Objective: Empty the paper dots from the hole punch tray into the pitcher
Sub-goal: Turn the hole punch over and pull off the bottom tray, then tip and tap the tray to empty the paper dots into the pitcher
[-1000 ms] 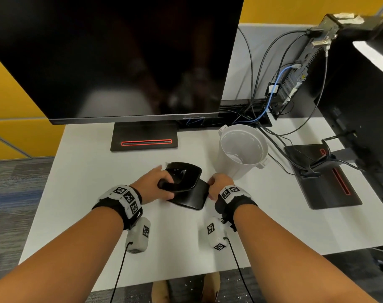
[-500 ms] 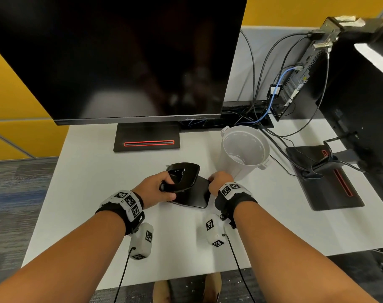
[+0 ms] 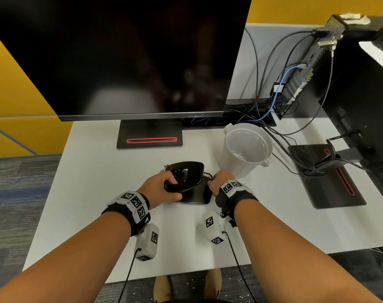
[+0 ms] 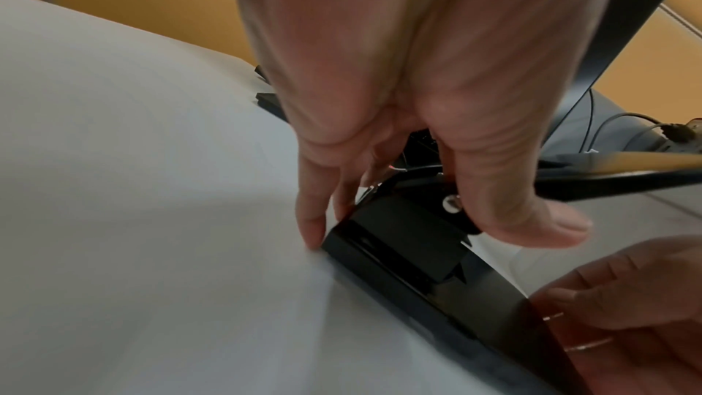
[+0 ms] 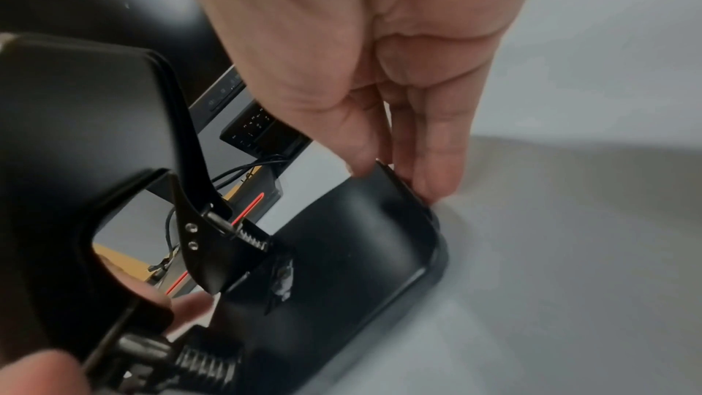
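Observation:
A black hole punch (image 3: 189,182) sits on the white desk near the front middle, its lever raised. My left hand (image 3: 162,189) grips its left end, thumb and fingers curled round the body (image 4: 402,239). My right hand (image 3: 219,180) pinches the right edge of the base (image 5: 383,221) between thumb and fingers (image 5: 437,167). The punch's springs and pins (image 5: 243,236) show in the right wrist view. A white pitcher (image 3: 247,147) stands upright and open just behind and to the right of the punch. Paper dots are not visible.
A large dark monitor (image 3: 125,55) on a black stand (image 3: 150,136) fills the back. A second monitor's base (image 3: 326,176) lies at the right with cables (image 3: 280,138) running past the pitcher. Desk front edge (image 3: 164,278) is close below my wrists.
Both hands have closed in tighter on the punch. The punch has turned a little and shifted slightly toward me; the pitcher has not moved.

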A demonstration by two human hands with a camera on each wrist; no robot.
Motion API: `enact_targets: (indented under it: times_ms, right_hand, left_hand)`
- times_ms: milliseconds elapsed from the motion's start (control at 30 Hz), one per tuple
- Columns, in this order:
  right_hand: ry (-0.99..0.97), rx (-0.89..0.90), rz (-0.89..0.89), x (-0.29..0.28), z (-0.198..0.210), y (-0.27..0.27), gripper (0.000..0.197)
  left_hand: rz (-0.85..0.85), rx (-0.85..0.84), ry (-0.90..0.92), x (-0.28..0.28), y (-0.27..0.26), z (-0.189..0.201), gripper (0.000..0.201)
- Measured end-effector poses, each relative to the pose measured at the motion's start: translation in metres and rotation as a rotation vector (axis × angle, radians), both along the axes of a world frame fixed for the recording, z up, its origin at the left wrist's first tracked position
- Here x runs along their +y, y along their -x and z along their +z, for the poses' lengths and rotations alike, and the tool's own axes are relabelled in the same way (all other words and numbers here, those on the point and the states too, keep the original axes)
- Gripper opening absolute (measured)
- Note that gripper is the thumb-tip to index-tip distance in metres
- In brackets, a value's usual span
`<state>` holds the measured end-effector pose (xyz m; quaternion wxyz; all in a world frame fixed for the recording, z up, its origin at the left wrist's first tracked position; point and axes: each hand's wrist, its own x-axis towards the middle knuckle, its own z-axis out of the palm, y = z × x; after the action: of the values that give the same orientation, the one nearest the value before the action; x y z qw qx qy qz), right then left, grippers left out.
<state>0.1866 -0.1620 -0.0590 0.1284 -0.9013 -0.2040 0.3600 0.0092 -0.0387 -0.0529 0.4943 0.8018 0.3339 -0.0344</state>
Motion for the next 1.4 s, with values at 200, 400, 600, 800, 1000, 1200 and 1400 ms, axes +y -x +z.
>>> enact_targets:
  times_ms: [200, 400, 600, 800, 1000, 1200, 1400]
  right_hand:
    - [-0.005, 0.025, 0.015, 0.000, 0.005, 0.002, 0.025]
    - [0.036, 0.037, 0.046, -0.005, 0.010, 0.007, 0.021]
    - [0.038, 0.042, 0.093, -0.004, 0.021, 0.013, 0.013]
    - [-0.010, 0.027, 0.085, 0.003, 0.027, 0.014, 0.030]
    - [-0.046, 0.011, 0.033, 0.006, 0.026, 0.013, 0.031]
    - [0.001, 0.031, 0.079, -0.003, 0.025, 0.014, 0.030]
    - [0.037, 0.032, 0.089, -0.010, 0.028, 0.015, 0.018]
  left_hand:
    - [0.014, -0.001, 0.002, -0.007, 0.003, 0.001, 0.025]
    - [0.077, -0.040, -0.036, -0.017, 0.005, 0.001, 0.025]
    - [0.123, -0.084, -0.034, -0.014, 0.004, 0.011, 0.024]
    - [0.126, -0.145, 0.009, -0.003, -0.002, 0.017, 0.024]
    - [0.154, -0.171, 0.054, -0.005, -0.005, 0.011, 0.026]
    - [0.172, -0.169, 0.084, -0.017, 0.002, 0.005, 0.025]
    - [0.162, -0.183, 0.050, -0.024, 0.005, 0.017, 0.025]
